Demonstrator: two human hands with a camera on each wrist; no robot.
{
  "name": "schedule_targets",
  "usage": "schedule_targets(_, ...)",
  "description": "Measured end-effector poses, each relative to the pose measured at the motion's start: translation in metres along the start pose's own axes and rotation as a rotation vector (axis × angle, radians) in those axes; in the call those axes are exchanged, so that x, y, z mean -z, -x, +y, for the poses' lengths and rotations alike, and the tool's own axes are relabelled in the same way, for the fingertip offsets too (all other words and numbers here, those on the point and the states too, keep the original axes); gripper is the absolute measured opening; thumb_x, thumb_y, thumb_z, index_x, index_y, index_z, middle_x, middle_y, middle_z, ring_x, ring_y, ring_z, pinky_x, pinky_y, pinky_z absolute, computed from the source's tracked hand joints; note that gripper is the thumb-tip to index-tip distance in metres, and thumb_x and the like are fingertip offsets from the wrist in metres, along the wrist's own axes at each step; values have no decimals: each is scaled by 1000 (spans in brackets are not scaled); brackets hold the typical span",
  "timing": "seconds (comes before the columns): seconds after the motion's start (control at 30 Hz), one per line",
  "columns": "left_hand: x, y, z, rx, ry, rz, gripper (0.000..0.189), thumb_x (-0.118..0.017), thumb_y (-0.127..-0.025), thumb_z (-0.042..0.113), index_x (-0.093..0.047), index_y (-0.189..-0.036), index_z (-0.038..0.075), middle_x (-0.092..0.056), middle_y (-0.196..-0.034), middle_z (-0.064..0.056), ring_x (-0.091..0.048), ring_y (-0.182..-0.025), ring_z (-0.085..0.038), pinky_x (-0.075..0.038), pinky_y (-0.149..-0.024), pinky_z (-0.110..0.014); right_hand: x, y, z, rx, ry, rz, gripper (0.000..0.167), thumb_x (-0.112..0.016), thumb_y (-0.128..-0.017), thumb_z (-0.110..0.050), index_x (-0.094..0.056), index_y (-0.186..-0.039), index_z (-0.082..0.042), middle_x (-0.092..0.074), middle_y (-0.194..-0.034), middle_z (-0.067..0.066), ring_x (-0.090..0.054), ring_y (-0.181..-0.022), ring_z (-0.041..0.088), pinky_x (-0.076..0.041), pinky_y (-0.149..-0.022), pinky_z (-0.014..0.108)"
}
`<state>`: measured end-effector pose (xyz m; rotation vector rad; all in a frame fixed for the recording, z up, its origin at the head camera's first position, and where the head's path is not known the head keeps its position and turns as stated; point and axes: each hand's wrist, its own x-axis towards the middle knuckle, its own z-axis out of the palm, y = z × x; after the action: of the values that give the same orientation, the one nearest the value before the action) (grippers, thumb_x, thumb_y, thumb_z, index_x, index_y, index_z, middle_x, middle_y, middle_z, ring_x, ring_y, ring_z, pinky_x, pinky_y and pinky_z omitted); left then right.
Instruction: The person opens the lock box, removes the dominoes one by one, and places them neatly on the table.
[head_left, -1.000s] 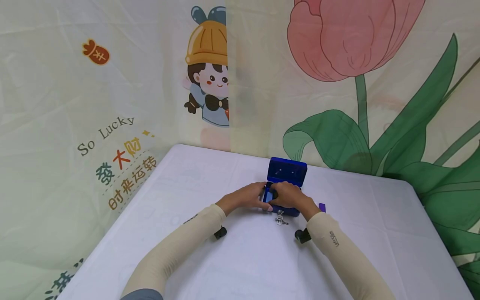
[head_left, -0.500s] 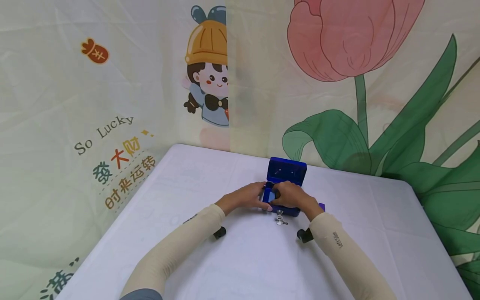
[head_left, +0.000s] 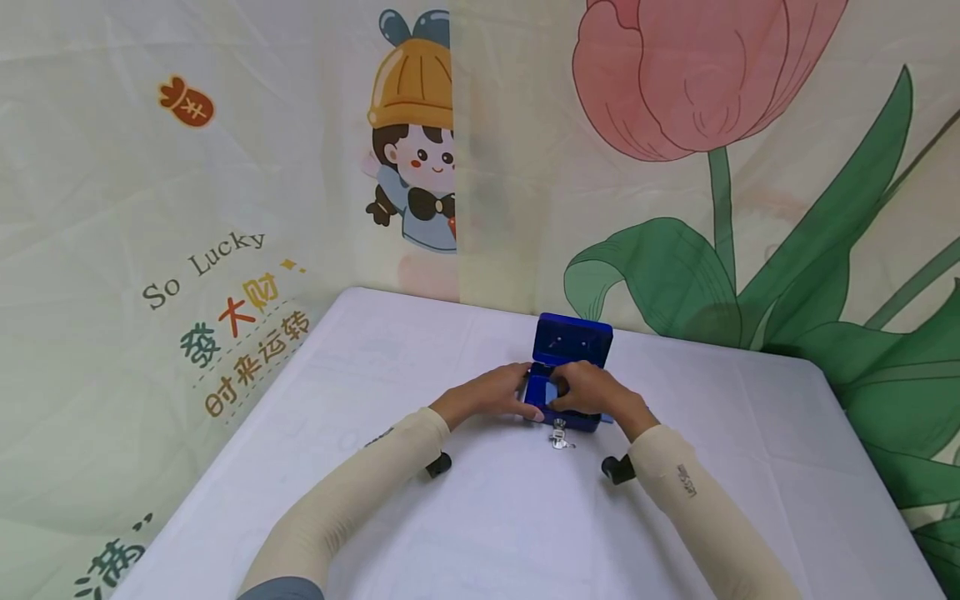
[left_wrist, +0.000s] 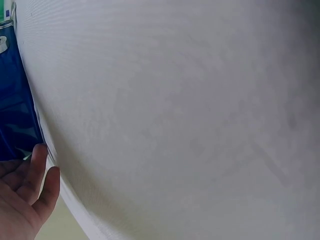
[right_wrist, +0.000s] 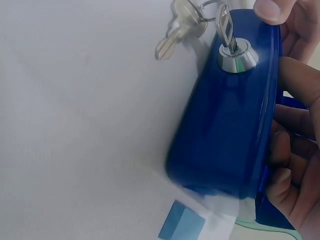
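Observation:
A dark blue cash box [head_left: 573, 337] stands on the table with its lid raised; keys [head_left: 559, 437] hang from the lock [right_wrist: 238, 55] on its front. My left hand [head_left: 497, 390] grips the box's left end, thumb over the front rim. In the left wrist view, the left hand [left_wrist: 27, 192] touches the box [left_wrist: 17, 100]. My right hand [head_left: 588, 387] reaches inside with curled fingers, and a light blue piece [head_left: 552, 393] shows at its fingertips. The right wrist view shows right-hand fingers [right_wrist: 287, 150] over the rim, with their grasp hidden.
A small blue block [right_wrist: 182, 222] lies on the table beside the box's right end. The white-covered table [head_left: 480, 517] meets a printed cloth backdrop [head_left: 495, 167] behind the box. Black wrist cameras [head_left: 618, 469] sit under both forearms.
My right hand has shifted slightly right within the box, and the light blue piece has moved with it. The left hand keeps its place. The right forearm now covers the purple block's spot.

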<state>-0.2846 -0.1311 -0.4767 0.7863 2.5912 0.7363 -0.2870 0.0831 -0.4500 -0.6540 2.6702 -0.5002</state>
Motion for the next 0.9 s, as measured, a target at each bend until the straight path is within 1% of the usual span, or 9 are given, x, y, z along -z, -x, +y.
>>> schedule_targets(0.27,1,-1,3,0,7,-6,97,-78,-83,53,-31,-157,11,-51,-151,-9,-49,-137,-22,-38,-117,-41,8,8,7,-8,-26,7,54,-82,-84,-35,-67,-127,-7,-71,-104,4,-64,-89,17,-58,-87,39)
schedule_targets(0.5,2,-1,7,-5,3,-3,96,-78,-84,51,-32,-156,9,-52,-149,-11,-51,-135,-23,-38,-117,-42,17,16,14,10,-45,15,54,-81,-85,-32,-66,-128,-3,-72,-109,9,-66,-93,20,-59,-90,42)
schedule_targets(0.6,3,0,7,-9,17,0,95,-79,-84,50,-32,-156,9,-52,-149,-11,-50,-136,-24,-38,-117,-43,21,20,18,16,-52,19,54,-81,-86,-31,-65,-129,-2,-71,-111,10,-67,-94,20,-59,-90,43)
schedule_targets(0.77,2,0,7,-12,32,0,95,-80,-83,49,-33,-156,10,-52,-150,-10,-49,-137,-24,-37,-118,-44,25,27,24,-5,-68,19,55,-79,-87,-32,-64,-131,-3,-70,-114,10,-66,-101,22,-58,-92,43)
schedule_targets(0.9,1,0,5,-11,43,2,95,-80,-83,50,-33,-156,12,-52,-150,-9,-49,-137,-23,-37,-118,-43,29,33,27,-21,-82,23,54,-79,-87,-31,-64,-130,-3,-70,-114,10,-65,-104,25,-57,-94,45)
